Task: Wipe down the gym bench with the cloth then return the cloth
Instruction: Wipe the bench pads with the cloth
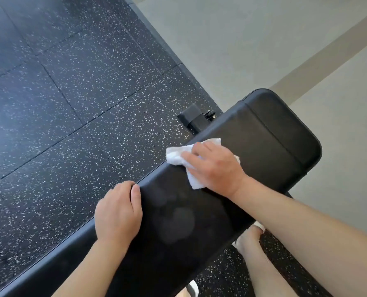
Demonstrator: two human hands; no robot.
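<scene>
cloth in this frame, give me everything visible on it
The cloth is white, thin and crumpled, looking like a paper towel or light wipe. It lies on the padded top of the black bench, near the long edge facing the speckled floor, with one end bunched right at that edge. The right hand lies across its middle with fingers spread fairly straight, pressing it to the pad, so only its ends show on either side of the hand. The left hand does not touch it; it grips the bench edge.
</scene>
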